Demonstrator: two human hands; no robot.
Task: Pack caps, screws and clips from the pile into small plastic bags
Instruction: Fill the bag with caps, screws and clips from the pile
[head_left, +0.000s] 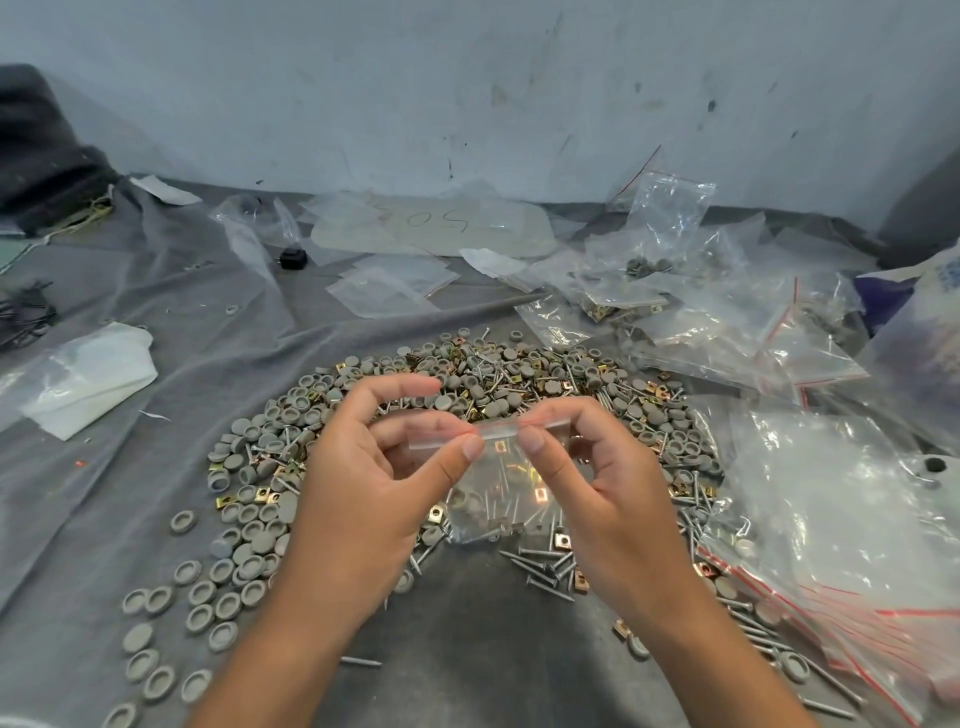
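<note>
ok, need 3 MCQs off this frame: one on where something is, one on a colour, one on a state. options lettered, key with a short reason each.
1. Where is the small plastic bag that is being packed?
A. Flat on the cloth at far left
B. Held up between both hands over the pile
C. Leaning on the wall

2. What colour are the round caps in the pile?
A. Grey
B. Bright blue
C. Orange

3. What state is the held bag in?
A. Empty
B. Torn in half
C. Already holding screws and clips, its top strip pinched

Key:
1 B: the left hand and right hand hold it above the pile.
2 A: the caps are all grey, beside brass-coloured clips.
3 C: screws and clips show through the clear plastic, and both thumbs and forefingers pinch the top strip.
</note>
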